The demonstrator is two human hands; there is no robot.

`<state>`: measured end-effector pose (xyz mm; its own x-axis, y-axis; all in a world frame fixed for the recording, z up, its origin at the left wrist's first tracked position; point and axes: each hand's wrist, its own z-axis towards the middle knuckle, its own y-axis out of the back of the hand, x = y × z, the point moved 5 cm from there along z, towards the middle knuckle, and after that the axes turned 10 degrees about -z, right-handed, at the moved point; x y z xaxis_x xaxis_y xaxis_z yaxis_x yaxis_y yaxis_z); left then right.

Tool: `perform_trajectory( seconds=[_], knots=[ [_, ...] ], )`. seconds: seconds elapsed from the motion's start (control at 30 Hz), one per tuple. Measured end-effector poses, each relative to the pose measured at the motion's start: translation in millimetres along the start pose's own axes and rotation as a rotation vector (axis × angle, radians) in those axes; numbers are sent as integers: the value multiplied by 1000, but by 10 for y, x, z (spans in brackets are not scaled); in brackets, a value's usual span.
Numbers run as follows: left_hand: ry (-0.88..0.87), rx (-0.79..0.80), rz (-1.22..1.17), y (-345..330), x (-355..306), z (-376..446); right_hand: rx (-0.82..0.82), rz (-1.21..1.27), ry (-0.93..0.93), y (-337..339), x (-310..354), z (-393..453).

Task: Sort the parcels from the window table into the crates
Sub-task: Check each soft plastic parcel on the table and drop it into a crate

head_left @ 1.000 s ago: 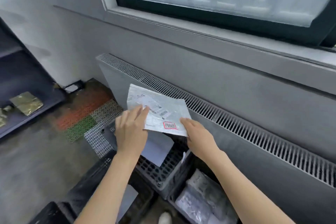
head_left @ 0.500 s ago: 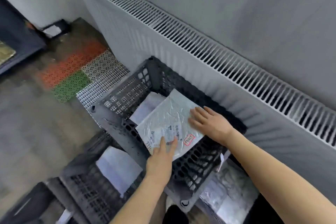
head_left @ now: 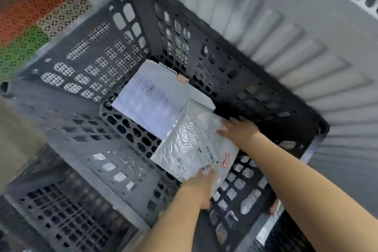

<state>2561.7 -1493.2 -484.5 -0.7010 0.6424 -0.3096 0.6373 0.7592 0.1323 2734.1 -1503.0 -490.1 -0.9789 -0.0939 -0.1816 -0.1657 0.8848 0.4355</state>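
A silvery bubble-mailer parcel [head_left: 192, 141] with a printed label and a small red-edged sticker lies low inside a dark perforated crate [head_left: 86, 63]. It partly covers a white envelope [head_left: 151, 98] with handwriting that lies on the crate floor. My left hand [head_left: 201, 189] rests with straight fingers on the parcel's near edge; it is blurred. My right hand [head_left: 240, 130] touches the parcel's right edge with flat fingers. Both forearms reach down into the crate.
A white ribbed radiator [head_left: 296, 43] stands right behind the crate. A second dark crate [head_left: 61, 217] sits at the lower left, against the first. Red, green and white perforated floor mats [head_left: 30, 16] lie at the upper left.
The view has dropped from the window to deep inside the crate. Both hands have lowered the parcel from in front of the radiator down onto the white envelope.
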Motion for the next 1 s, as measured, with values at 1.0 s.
perform_trajectory(
  seconds=[1.0],
  knots=[
    [334, -368, 443, 599, 670, 580, 149, 838, -509, -178, 885, 390]
  ],
)
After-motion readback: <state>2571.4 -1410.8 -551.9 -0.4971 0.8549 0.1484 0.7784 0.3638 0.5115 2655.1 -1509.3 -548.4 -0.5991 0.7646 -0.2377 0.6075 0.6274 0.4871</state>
